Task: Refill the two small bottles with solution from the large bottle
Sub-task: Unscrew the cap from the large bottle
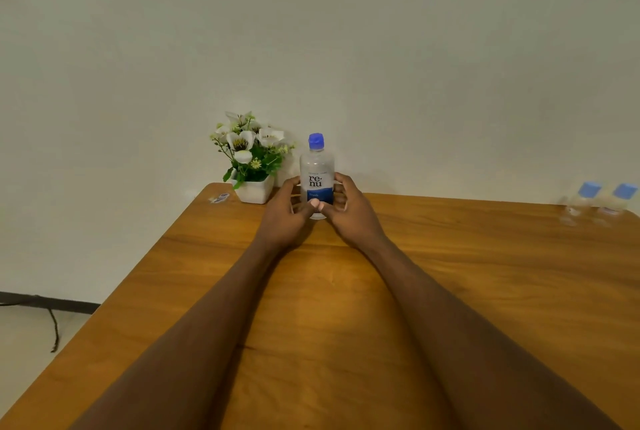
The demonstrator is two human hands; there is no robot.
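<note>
Upright clear blue-capped large bottle (317,170) gripped by left hand (287,211) and right hand (346,208); two small clear blue-capped bottles (581,202) stand far right, well apart, nearer right hand.

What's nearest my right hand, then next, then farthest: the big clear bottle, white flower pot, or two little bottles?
1. Big clear blue-capped bottle: gripped by the right hand.
2. White flower pot: to its left.
3. Two little blue-capped bottles: far right.

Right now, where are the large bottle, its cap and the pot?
large bottle (315,181): head view, on the label.
cap (316,140): head view, blue side.
pot (254,192): head view, white front.
</note>
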